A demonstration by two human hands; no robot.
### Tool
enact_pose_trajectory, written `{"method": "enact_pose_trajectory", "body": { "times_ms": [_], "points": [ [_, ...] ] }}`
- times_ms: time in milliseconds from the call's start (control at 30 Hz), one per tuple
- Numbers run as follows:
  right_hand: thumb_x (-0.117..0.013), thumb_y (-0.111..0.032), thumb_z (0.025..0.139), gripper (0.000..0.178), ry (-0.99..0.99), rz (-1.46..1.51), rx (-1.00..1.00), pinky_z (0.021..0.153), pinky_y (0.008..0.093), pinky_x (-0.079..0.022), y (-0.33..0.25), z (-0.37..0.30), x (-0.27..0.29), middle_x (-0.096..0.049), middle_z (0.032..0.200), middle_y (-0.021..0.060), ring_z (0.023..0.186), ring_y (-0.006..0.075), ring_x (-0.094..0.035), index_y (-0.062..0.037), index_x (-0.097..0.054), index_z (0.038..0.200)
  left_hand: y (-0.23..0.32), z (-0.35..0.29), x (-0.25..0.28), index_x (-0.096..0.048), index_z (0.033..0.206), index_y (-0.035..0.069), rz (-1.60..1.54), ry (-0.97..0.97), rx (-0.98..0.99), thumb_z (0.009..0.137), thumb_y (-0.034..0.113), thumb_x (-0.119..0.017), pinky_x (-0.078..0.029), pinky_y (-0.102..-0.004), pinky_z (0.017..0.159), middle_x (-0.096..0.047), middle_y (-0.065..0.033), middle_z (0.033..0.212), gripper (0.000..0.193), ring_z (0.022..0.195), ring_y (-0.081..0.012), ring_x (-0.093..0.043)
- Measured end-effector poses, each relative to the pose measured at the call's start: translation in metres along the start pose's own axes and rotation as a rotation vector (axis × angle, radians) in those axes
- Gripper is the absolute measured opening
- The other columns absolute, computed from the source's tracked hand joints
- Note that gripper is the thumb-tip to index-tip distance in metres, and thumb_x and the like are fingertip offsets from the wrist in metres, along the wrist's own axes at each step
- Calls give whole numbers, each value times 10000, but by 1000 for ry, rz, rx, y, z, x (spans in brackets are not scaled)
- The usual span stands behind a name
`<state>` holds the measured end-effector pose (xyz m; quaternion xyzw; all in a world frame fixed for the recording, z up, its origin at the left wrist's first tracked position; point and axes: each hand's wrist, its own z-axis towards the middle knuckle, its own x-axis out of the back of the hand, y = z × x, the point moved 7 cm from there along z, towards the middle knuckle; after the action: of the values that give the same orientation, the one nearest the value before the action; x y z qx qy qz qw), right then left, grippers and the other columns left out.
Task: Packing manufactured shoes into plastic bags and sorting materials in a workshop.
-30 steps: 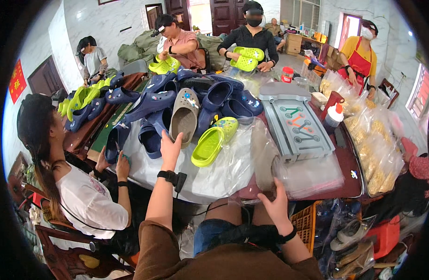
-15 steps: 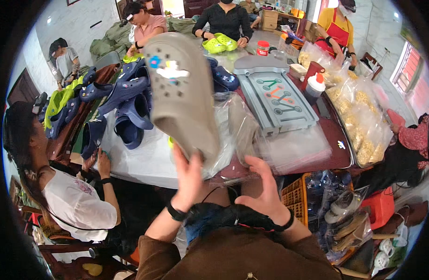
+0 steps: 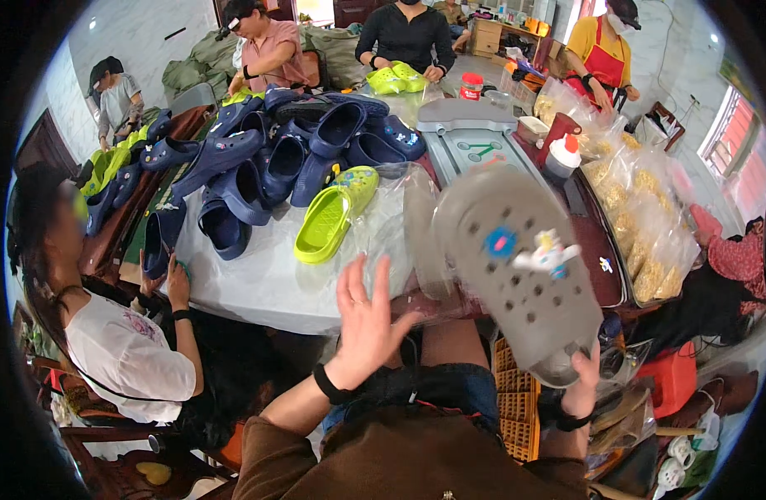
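Head view: right hand (image 3: 581,387) is raised low right of the desk (image 3: 258,283), forearm coming up from the bottom edge, black band at the wrist. Its fingers are closed on the heel end of a grey clog (image 3: 516,267), which it holds up in the air, toe pointing away toward the desk, top side facing the camera. Clog carries three charms that I can count: a blue-and-pink round one, a white figure one, a small blue one beside it.

Left hand (image 3: 365,321) is up just left of the grey clog, palm toward the clog, fingers spread wide and holding nothing. Black watch at the wrist. Not touching the clog; small gap between fingertips and its edge.

Clear plastic bag (image 3: 408,225) lies at the desk's near edge, right behind the grey clog, partly hidden by it.

On the desk beyond the left hand: one pair of lime green clogs (image 3: 333,215), two pieces side by side. Behind them a pile of navy clogs (image 3: 300,146), roughly a dozen, exact count not readable. Another lime green pair (image 3: 397,79) at the far edge in front of a seated person in black.

Grey tray (image 3: 475,137) sits beyond the grey clog, white squeeze bottle (image 3: 562,157) with red cap just right of it.

Five other people around the desk.
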<state>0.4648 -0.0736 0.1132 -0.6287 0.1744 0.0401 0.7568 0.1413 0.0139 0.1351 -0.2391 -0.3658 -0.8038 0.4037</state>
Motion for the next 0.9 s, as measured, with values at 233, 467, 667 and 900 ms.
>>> {"method": "enact_pose_trajectory", "body": {
  "times_ms": [233, 467, 667, 900],
  "points": [
    [-682, -217, 674, 552, -108, -274, -227, 870, 307, -446, -3, -9, 4, -647, 1048, 108, 972, 193, -594, 57, -578, 1142, -42, 8, -9, -580, 1189, 53, -60, -10, 11, 768, 83, -720, -457, -404, 784, -523, -157, 1074, 445, 931, -323, -524],
    [-630, -108, 726, 416, -356, -740, 21, 736, 311, -487, -5, 7, -48, -641, 846, 176, 784, 215, -648, 47, -547, 1104, -61, 10, -15, -669, 980, 30, -393, -2, 126, 822, 44, -671, -458, -354, 603, -570, -118, 788, 159, 662, -262, -572],
    [-632, -70, 713, 420, -155, -938, 183, 698, 362, -510, -11, -6, -58, -633, 843, 259, 809, 415, -660, 49, -542, 1105, -54, 15, -14, -669, 975, 35, -397, 44, 139, 827, 52, -663, -456, -356, 605, -561, -120, 734, 149, 649, -274, -561],
    [-640, -92, 672, 481, -225, -1126, 240, 709, 435, -519, -7, -14, -77, -638, 870, 247, 816, 441, -634, -5, -544, 1135, -24, 31, -17, -646, 969, 34, -439, 35, 9, 858, 97, -626, -478, -416, 652, -595, -146, 777, 129, 721, -342, -602]
  ]
}}
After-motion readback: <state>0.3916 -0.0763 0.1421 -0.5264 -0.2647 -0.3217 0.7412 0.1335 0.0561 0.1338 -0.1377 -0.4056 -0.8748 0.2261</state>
